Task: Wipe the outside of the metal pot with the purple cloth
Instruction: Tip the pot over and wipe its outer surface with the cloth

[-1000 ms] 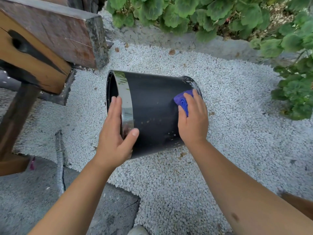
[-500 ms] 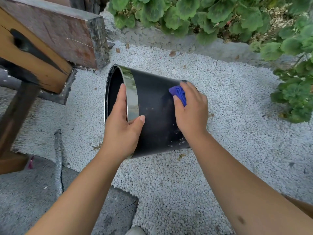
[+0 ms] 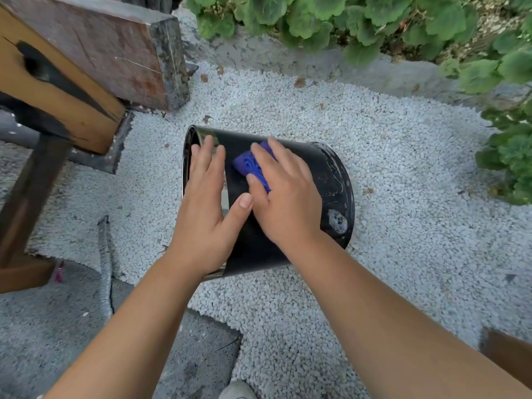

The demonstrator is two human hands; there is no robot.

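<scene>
The metal pot (image 3: 325, 180) lies on its side on white gravel, black-walled with a shiny band at its mouth, which faces left. Its base, at the right, carries a patch of soap foam. My left hand (image 3: 205, 208) rests flat over the shiny rim band, fingers spread, thumb against the black wall. My right hand (image 3: 283, 197) presses the purple cloth (image 3: 250, 165) onto the top of the black wall, just right of my left hand. Most of the cloth is hidden under my right fingers.
A heavy wooden bench (image 3: 86, 61) stands at the upper left, close to the pot's mouth. Green plants (image 3: 359, 21) line the far edge and right side. A grey hose (image 3: 105, 263) lies on the concrete slab (image 3: 43, 326) at the lower left. My shoe tip (image 3: 237, 390) shows at the bottom.
My right hand slid the cloth leftward along the pot wall, from near the base toward the rim. The pot's base end has swung into view. My left hand flattened over the rim.
</scene>
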